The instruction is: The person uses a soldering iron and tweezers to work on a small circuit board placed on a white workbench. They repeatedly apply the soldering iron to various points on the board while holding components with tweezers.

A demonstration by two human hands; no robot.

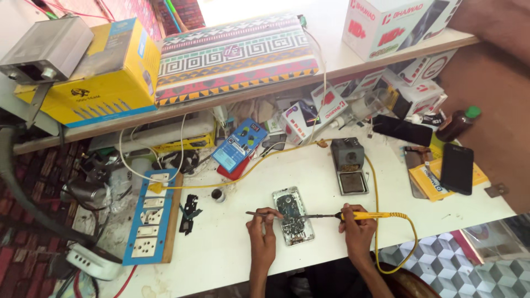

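Note:
An opened phone (292,216) with its circuit board exposed lies on the white table (232,248) in front of me. My right hand (356,225) grips a yellow-handled soldering iron (364,216), its dark tip reaching left onto the board. My left hand (264,224) pinches a thin tool, tweezers or a solder strand (259,213), whose end rests at the phone's left edge. The iron's yellow cord (406,243) loops down off the table's front edge and back up to the rear.
A grey iron stand with sponge tray (350,165) sits behind the phone. A blue socket board (150,215) lies left, a black part (189,212) beside it. Dark phones (457,168) and boxes crowd the right. A shelf carries a yellow box (94,72) and a patterned case (234,55).

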